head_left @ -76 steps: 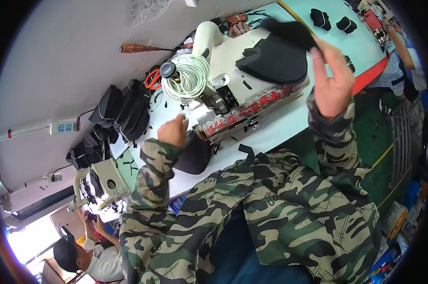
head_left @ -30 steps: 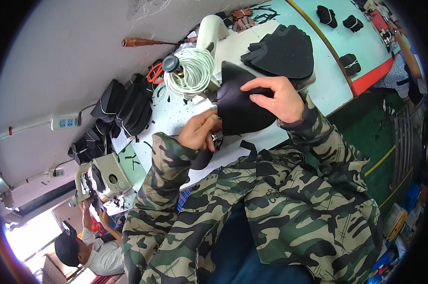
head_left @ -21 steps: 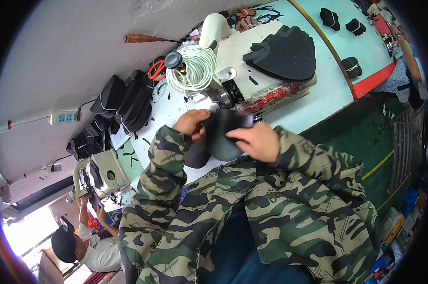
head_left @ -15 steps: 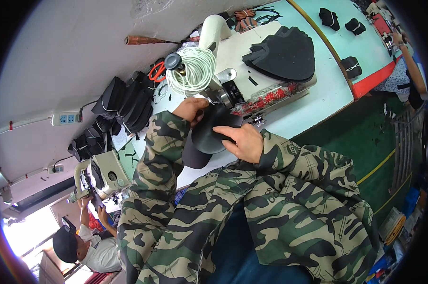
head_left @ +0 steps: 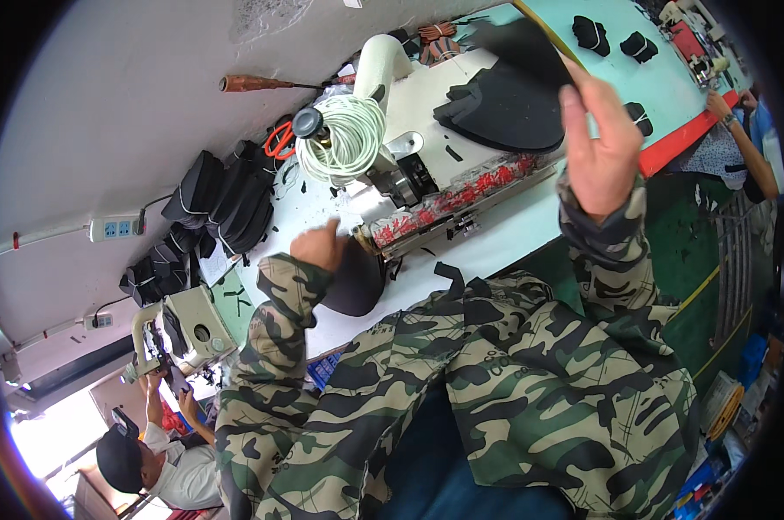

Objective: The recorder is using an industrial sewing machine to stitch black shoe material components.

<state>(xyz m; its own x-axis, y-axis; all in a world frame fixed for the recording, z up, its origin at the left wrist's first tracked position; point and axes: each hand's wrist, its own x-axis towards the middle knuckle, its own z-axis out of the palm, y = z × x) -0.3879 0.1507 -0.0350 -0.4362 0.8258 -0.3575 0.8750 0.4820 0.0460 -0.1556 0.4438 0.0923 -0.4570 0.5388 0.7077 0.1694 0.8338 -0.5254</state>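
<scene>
My right hand (head_left: 604, 134) is raised over the right end of the sewing machine (head_left: 461, 195). Its thumb and fingers hold the right edge of a thin black curved piece (head_left: 530, 52), whose far left side is blurred. Below that piece, a stack of similar black pieces (head_left: 500, 108) lies on the machine's pale top. My left hand (head_left: 317, 248) looks closed, thumb up, against the left side of another black piece (head_left: 357, 279) near the machine's sewing end. Its other fingers are curled out of sight and slightly blurred, so whether they grip that piece is hidden.
A coil of white cord (head_left: 344, 139) sits at the machine's left end, beside orange-handled scissors (head_left: 279, 141). Black bundles (head_left: 227, 195) are piled against the wall. A screwdriver (head_left: 262, 84) points toward the machine. Co-workers sit at lower left and far right.
My right hand has moved up and right from the sewing end, carrying a black piece over the stack. My left hand has come down and left from the needle area.
</scene>
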